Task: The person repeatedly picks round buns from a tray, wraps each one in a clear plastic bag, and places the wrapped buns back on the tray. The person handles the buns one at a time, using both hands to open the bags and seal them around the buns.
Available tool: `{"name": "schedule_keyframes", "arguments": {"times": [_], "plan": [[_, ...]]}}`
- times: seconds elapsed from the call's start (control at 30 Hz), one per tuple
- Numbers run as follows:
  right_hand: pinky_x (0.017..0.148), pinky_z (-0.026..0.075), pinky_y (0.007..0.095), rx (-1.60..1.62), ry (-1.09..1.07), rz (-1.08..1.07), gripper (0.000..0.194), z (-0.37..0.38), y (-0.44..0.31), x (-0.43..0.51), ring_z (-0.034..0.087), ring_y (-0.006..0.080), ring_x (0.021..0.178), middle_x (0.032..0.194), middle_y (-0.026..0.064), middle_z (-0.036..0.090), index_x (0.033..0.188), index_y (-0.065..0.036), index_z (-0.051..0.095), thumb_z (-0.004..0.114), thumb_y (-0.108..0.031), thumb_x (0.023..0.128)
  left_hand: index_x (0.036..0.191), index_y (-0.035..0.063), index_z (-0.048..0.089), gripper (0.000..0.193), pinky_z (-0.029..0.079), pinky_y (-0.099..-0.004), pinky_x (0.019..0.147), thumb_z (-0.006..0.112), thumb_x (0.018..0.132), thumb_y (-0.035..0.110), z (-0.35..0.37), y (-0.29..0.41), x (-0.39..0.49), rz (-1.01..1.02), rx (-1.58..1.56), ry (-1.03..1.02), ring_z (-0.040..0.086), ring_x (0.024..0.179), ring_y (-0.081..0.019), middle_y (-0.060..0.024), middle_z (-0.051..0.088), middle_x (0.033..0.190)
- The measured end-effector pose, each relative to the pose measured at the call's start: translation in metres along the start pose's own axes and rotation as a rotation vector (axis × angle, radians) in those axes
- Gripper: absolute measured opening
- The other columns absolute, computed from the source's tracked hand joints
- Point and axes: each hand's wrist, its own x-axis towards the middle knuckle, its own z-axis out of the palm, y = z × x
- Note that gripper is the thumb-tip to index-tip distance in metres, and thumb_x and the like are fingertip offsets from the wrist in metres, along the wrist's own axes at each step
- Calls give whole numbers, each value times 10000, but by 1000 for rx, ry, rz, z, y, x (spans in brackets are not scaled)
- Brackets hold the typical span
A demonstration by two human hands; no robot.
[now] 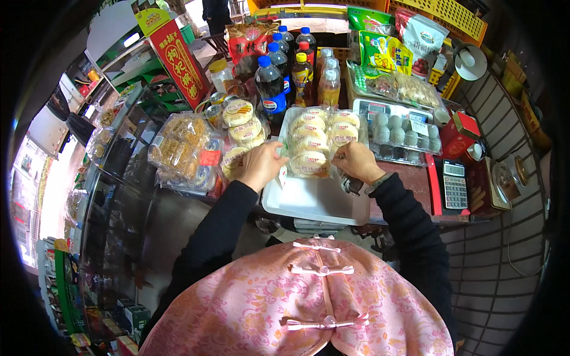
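Packaged round flat cakes (310,163) lie in overlapping rows inside clear plastic, on a white tray (311,204) before me. My left hand (262,163) is over the tray's left edge, thumb and fingers beside the cakes; whether it pinches the plastic is hard to see. A small white label (282,176) shows just under its thumb. My right hand (357,163) has its fingers curled together at the right side of the cakes. Crumpled clear plastic (350,183) hangs below that hand, seemingly pinched in it.
More round cakes (242,130) and bagged brown pastries (180,142) are at left. Cola bottles (270,84) stand behind the tray. Egg cartons (403,133), a scale (378,107), a calculator (454,184) and a red box (461,133) crowd the right. A lamp (470,62) leans in.
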Motion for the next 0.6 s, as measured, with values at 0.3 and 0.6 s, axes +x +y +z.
{"name": "schedule_keyframes", "arguments": {"times": [0.3,0.6], "plan": [[705,518,406,68,-39,26,201,-1,4,0,655,344,773,798,179,673,826,-83,730,707,-265,745,1182,84,556,511,501,-424,649,743,711,152,8,14,-15,-18,232,-44,654,744,-334,-154,668,793],[674,513,419,177,61,-69,184,14,5,8,641,360,710,737,197,650,800,-67,728,668,-236,758,973,10,604,236,394,-212,510,606,754,-80,-44,9,-20,-16,-319,445,499,568,-44,12,536,658]]}}
